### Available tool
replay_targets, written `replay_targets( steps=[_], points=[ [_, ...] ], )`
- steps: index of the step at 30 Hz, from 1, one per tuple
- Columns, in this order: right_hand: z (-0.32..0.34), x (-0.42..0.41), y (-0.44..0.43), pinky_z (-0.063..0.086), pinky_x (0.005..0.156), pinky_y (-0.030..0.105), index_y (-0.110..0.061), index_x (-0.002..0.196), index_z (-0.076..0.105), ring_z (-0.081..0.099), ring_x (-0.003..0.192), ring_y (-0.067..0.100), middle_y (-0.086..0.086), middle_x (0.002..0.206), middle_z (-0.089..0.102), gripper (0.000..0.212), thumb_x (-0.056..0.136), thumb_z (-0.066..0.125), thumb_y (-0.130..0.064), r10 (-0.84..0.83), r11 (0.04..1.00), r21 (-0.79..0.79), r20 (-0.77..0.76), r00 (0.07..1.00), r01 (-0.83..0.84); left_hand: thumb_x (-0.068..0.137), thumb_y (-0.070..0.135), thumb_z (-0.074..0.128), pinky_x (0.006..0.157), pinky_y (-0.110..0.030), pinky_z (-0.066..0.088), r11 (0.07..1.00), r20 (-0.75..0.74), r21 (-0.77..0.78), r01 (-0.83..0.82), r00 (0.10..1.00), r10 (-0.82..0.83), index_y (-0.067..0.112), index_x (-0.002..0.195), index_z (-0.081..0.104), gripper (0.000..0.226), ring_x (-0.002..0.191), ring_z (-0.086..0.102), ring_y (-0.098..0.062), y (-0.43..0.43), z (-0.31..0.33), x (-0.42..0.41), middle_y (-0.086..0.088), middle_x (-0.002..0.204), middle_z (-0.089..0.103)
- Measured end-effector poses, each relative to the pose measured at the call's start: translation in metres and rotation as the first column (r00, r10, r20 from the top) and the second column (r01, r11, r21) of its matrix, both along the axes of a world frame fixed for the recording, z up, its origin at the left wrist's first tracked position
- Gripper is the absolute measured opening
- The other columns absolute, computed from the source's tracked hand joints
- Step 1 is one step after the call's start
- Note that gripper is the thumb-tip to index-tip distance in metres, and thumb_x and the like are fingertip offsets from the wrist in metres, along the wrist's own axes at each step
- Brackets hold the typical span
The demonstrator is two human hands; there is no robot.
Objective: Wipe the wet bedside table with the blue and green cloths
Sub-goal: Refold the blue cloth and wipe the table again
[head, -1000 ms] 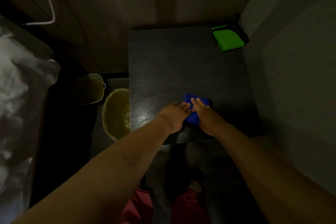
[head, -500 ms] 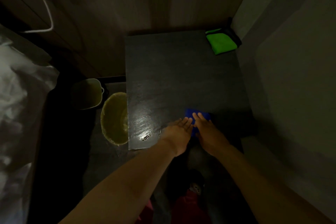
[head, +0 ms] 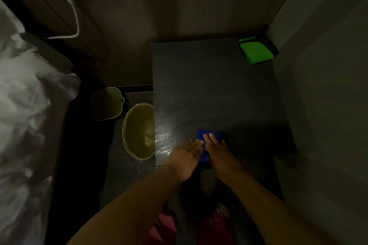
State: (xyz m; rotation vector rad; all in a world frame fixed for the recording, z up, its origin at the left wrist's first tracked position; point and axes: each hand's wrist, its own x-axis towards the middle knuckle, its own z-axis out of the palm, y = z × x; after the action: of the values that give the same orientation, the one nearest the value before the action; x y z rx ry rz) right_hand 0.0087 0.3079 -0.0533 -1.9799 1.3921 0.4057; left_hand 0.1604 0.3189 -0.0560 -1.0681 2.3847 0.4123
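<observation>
Dark matte bedside table with a glossy wet patch at its near-left edge, left hand and right hand flat, fingers extended, pressing the folded blue cloth at the near edge, gripping nothing, folded green cloth at far-right corner, round bag-lined bin and squarish pail on the floor beside, contents unclear

Dim, underexposed scene; glare glints off the wet patch on the bedside table; corners darken; wide-angle bending curves the walls; detail soft.
</observation>
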Motion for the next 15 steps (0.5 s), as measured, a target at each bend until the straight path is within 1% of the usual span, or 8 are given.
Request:
replay_targets(
  steps=[3, 6, 10, 11, 12, 13, 14, 15],
  points=[
    [-0.003, 0.023, 0.003, -0.002, 0.12, 0.038, -0.014, 0.151, 0.013, -0.007, 0.149, 0.016, 0.0, 0.161, -0.004, 0.059, 0.097, 0.036, -0.01, 0.022, 0.999, -0.028, -0.003, 1.0, -0.022, 0.1, 0.022, 0.032, 0.121, -0.037, 0.0, 1.0, 0.01, -0.009, 0.014, 1.0, -0.014, 0.003, 0.151, 0.01, 0.058, 0.149, 0.004, -0.027, 0.005, -0.001, 0.025, -0.015, 0.16, 0.003],
    [-0.002, 0.047, 0.006, -0.003, 0.12, 0.039, -0.015, 0.152, 0.009, -0.009, 0.149, 0.017, 0.0, 0.161, -0.006, 0.063, 0.096, 0.038, -0.011, 0.082, 0.996, -0.033, -0.036, 0.996, -0.083, 0.1, 0.021, 0.032, 0.121, -0.036, -0.002, 1.0, -0.034, 0.005, -0.029, 0.999, 0.029, 0.003, 0.151, 0.011, 0.058, 0.149, 0.005, -0.027, 0.012, 0.0, 0.048, -0.016, 0.16, 0.005],
    [-0.009, 0.077, 0.01, -0.002, 0.12, 0.04, -0.015, 0.15, 0.016, -0.007, 0.148, 0.017, 0.001, 0.161, 0.001, 0.059, 0.096, 0.039, -0.012, 0.06, 0.997, -0.046, -0.029, 0.998, -0.062, 0.099, 0.02, 0.032, 0.12, -0.033, -0.005, 0.996, -0.106, 0.021, -0.088, 0.99, 0.089, 0.005, 0.151, 0.013, 0.057, 0.15, 0.005, -0.025, 0.016, 0.002, 0.077, -0.014, 0.16, 0.007],
    [-0.012, 0.083, 0.013, 0.008, 0.12, 0.043, -0.012, 0.148, 0.027, 0.002, 0.148, 0.019, 0.004, 0.16, 0.014, 0.061, 0.091, 0.05, -0.013, 0.078, 0.99, -0.112, -0.024, 0.997, -0.08, 0.099, 0.021, 0.033, 0.121, -0.033, -0.003, 0.996, -0.106, 0.03, -0.09, 0.99, 0.092, 0.005, 0.151, 0.013, 0.058, 0.15, 0.005, -0.024, 0.015, 0.002, 0.083, -0.013, 0.16, 0.007],
    [-0.011, 0.089, 0.012, 0.026, 0.115, 0.046, -0.011, 0.139, 0.045, 0.021, 0.144, 0.021, 0.007, 0.153, 0.036, 0.066, 0.078, 0.069, -0.015, 0.084, 0.986, -0.144, -0.032, 0.996, -0.088, 0.098, 0.021, 0.033, 0.121, -0.034, 0.0, 0.995, -0.11, 0.036, -0.097, 0.989, 0.101, 0.006, 0.151, 0.013, 0.059, 0.15, 0.006, -0.023, 0.015, 0.001, 0.089, -0.012, 0.161, 0.007],
    [-0.011, 0.092, 0.011, 0.043, 0.102, 0.047, -0.012, 0.124, 0.061, 0.044, 0.134, 0.021, 0.006, 0.138, 0.055, 0.071, 0.057, 0.085, -0.019, 0.068, 0.984, -0.161, -0.042, 0.997, -0.074, 0.097, 0.021, 0.034, 0.122, -0.034, 0.003, 0.993, -0.135, 0.033, -0.112, 0.984, 0.115, 0.006, 0.151, 0.016, 0.058, 0.149, 0.009, -0.023, 0.014, 0.002, 0.093, -0.012, 0.16, 0.01],
    [-0.015, 0.095, 0.012, 0.049, 0.095, 0.045, -0.012, 0.117, 0.066, 0.054, 0.125, 0.019, 0.003, 0.131, 0.061, 0.075, 0.046, 0.089, -0.021, 0.043, 0.98, -0.193, -0.055, 0.998, -0.053, 0.095, 0.02, 0.035, 0.122, -0.035, 0.012, 0.993, -0.176, 0.02, -0.118, 0.977, 0.12, 0.005, 0.149, 0.025, 0.057, 0.147, 0.019, -0.023, 0.014, 0.003, 0.097, -0.012, 0.158, 0.019],
    [-0.013, 0.098, 0.011, 0.044, 0.101, 0.046, -0.011, 0.125, 0.06, 0.049, 0.131, 0.02, 0.001, 0.14, 0.052, 0.075, 0.056, 0.086, -0.02, 0.057, 0.988, -0.141, -0.088, 0.995, -0.069, 0.09, 0.021, 0.036, 0.118, -0.036, 0.025, 0.992, -0.224, 0.013, -0.127, 0.966, 0.127, 0.005, 0.142, 0.04, 0.054, 0.141, 0.036, -0.023, 0.013, 0.003, 0.1, -0.013, 0.151, 0.037]
  ],
)
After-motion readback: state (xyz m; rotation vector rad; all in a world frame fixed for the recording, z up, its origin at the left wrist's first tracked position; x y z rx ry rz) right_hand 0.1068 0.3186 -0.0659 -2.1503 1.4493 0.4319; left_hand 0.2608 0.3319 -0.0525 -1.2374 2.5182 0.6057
